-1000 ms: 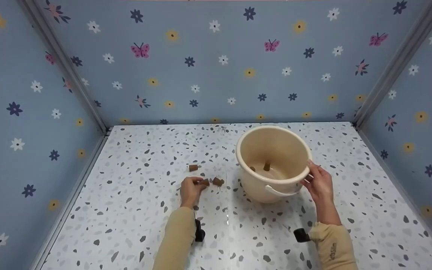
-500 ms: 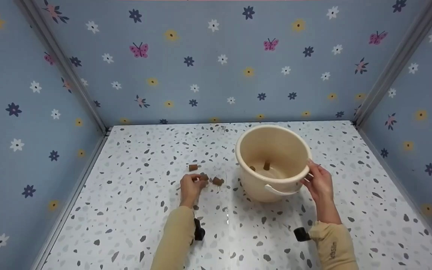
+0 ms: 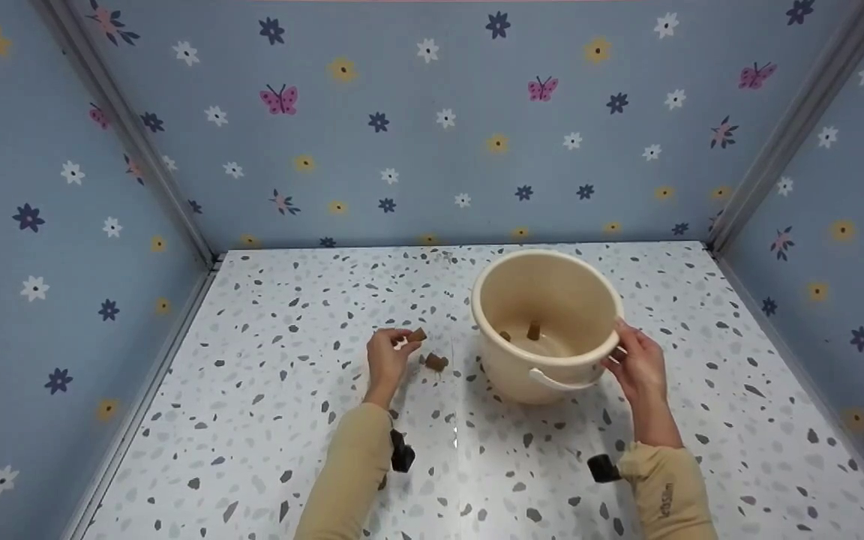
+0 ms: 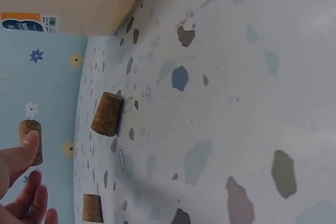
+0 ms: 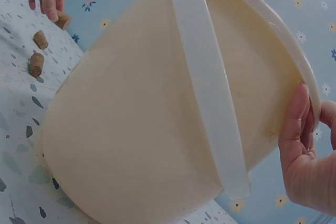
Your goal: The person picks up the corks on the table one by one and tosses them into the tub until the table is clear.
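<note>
Between thumb and fingers, my left hand (image 3: 387, 358) pinches a brown cork (image 3: 418, 334), held above the table left of the bucket. In the left wrist view the thumb overlaps this cork (image 4: 30, 142), with the other fingers lower down. My right hand (image 3: 640, 364) grips the right side of the rim of a cream bucket (image 3: 507, 379); the right wrist view has the fingers (image 5: 295, 121) at the rim. Inside the bucket, a cork (image 3: 534, 331) stands on the bottom and another (image 3: 505, 337) shows partly behind the rim. Two loose corks (image 5: 40, 39) (image 5: 36, 64) lie on the table.
The bucket's white handle (image 5: 207, 87) hangs down on the near side. Under everything is a white speckled table (image 3: 252, 450). Blue flowered panels (image 3: 432, 150) with grey corner posts enclose the back and both sides.
My left hand has lifted its cork off the table, moving forward and slightly right. It now covers the spot where a back-left cork showed earlier. The right hand and bucket stay put.
</note>
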### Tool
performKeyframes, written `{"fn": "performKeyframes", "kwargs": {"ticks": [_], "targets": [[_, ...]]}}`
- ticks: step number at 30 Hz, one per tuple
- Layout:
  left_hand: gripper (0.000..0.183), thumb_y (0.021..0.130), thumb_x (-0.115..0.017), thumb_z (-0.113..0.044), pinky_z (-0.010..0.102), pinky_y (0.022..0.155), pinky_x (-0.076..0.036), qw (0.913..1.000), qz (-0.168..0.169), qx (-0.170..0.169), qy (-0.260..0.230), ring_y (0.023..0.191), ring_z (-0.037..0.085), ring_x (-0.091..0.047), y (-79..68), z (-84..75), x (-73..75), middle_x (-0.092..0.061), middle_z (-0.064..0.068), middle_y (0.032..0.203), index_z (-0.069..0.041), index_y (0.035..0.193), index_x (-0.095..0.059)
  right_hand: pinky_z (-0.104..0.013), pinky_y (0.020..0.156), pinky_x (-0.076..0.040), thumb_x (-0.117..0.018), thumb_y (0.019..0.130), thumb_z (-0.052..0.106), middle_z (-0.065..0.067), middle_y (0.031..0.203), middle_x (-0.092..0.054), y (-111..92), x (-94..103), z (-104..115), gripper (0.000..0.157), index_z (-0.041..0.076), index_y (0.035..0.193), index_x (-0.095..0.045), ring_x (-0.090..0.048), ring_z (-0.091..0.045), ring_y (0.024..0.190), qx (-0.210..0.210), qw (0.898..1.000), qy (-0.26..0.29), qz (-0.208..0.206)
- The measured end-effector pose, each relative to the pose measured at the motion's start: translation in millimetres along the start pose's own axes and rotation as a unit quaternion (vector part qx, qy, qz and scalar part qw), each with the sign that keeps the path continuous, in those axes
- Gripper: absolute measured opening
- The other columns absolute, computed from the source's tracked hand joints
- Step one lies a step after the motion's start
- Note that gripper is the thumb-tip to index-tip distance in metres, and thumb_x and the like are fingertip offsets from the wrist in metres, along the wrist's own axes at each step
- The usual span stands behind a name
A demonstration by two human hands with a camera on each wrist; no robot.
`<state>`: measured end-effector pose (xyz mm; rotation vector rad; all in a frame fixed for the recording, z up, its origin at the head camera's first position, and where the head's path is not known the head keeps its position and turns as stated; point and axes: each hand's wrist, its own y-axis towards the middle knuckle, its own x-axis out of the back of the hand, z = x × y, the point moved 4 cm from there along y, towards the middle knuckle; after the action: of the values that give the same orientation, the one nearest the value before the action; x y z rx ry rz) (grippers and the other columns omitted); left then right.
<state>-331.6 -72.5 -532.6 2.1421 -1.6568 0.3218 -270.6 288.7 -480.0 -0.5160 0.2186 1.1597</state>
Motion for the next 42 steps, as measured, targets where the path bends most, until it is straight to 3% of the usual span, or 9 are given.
{"fn": "performKeyframes", "kwargs": {"ticks": [3,9,12,19,28,32,37,40,42], "targets": [[0.018,0.072,-0.072,-0.007,0.034,0.073,-0.041,0.9999,-0.003,-0.013,0.002,0.083,0.025,-0.053,-0.3,-10.2,0.8,-0.060,0.009,0.085,0.000,0.088,-0.068,-0.029,0.057,-0.050,-0.061,0.084,0.024,-0.005,0.078,-0.059,26,17.3,-15,0.024,0.002,0.094,-0.056,-0.061,-0.016,0.071,0.020,1.000,-0.008,0.022],[0.017,0.071,-0.074,-0.010,0.036,0.071,-0.042,0.9982,-0.012,-0.058,-0.006,0.080,0.028,-0.054,-3.6,-35.7,2.3,-0.061,0.010,0.082,-0.001,0.085,-0.069,-0.037,0.064,-0.051,-0.066,0.078,0.034,-0.009,0.091,-0.060,119,78.0,-69,0.042,0.003,0.106,-0.057,-0.061,-0.023,0.084,0.058,0.998,-0.009,0.030],[0.018,0.071,-0.074,-0.011,0.039,0.073,-0.041,0.9963,-0.019,-0.083,-0.017,0.079,0.027,-0.054,-6.5,-50.2,2.7,-0.061,0.010,0.081,-0.001,0.085,-0.069,-0.034,0.061,-0.051,-0.068,0.076,0.036,-0.007,0.089,-0.060,132,85.9,-78,0.045,0.004,0.106,-0.057,-0.062,-0.022,0.081,0.073,0.997,-0.004,0.032],[0.021,0.071,-0.074,-0.015,0.030,0.071,-0.043,0.9918,-0.011,-0.122,-0.039,0.078,0.021,-0.054,-12.3,-83.4,1.6,-0.059,0.008,0.081,-0.002,0.087,-0.070,-0.026,0.055,-0.049,-0.058,0.086,0.020,-0.005,0.073,-0.058,1,-0.2,-1,0.021,0.001,0.093,-0.052,-0.060,-0.015,0.067,-0.003,1.000,0.007,-0.009],[0.021,0.073,-0.072,-0.017,0.029,0.073,-0.043,0.9865,0.001,-0.157,-0.047,0.079,0.017,-0.052,-20.5,-118.3,-1.4,-0.058,0.004,0.082,-0.004,0.089,-0.069,-0.025,0.057,-0.049,-0.059,0.085,0.023,-0.005,0.076,-0.058,0,-0.9,0,0.030,0.000,0.102,-0.049,-0.060,-0.015,0.070,-0.003,1.000,-0.006,-0.013],[0.021,0.074,-0.072,-0.017,0.033,0.073,-0.043,0.9840,0.021,-0.170,-0.048,0.080,0.019,-0.052,-22.3,-130.6,-7.2,-0.057,0.005,0.082,-0.003,0.089,-0.069,-0.026,0.057,-0.050,-0.059,0.085,0.022,-0.005,0.076,-0.059,-2,-1.7,1,0.027,0.001,0.100,-0.051,-0.060,-0.015,0.070,-0.007,1.000,0.002,-0.010],[0.023,0.074,-0.071,-0.019,0.030,0.072,-0.042,0.9824,0.046,-0.178,-0.033,0.080,0.020,-0.051,-21.1,-143.5,-15.3,-0.056,0.008,0.083,-0.004,0.091,-0.069,-0.025,0.055,-0.049,-0.059,0.085,0.022,-0.004,0.075,-0.057,-3,-1.5,1,0.026,0.000,0.096,-0.052,-0.060,-0.014,0.067,0.001,1.000,-0.003,-0.004],[0.023,0.074,-0.071,-0.019,0.029,0.072,-0.043,0.9820,0.055,-0.180,-0.019,0.081,0.020,-0.052,-19.2,-150.3,-20.3,-0.056,0.006,0.083,-0.004,0.092,-0.069,-0.025,0.058,-0.050,-0.060,0.085,0.025,-0.004,0.079,-0.057,4,3.2,-4,0.028,0.001,0.096,-0.052,-0.061,-0.015,0.072,0.009,1.000,-0.022,-0.005],[0.024,0.074,-0.071,-0.020,0.027,0.072,-0.043,0.9819,0.060,-0.180,-0.007,0.082,0.020,-0.053,-18.3,-154.3,-23.5,-0.055,0.005,0.083,-0.005,0.092,-0.069,-0.027,0.059,-0.050,-0.061,0.084,0.026,-0.005,0.081,-0.058,19,12.5,-12,0.027,0.003,0.097,-0.054,-0.061,-0.016,0.075,0.015,1.000,-0.022,0.007]]}}
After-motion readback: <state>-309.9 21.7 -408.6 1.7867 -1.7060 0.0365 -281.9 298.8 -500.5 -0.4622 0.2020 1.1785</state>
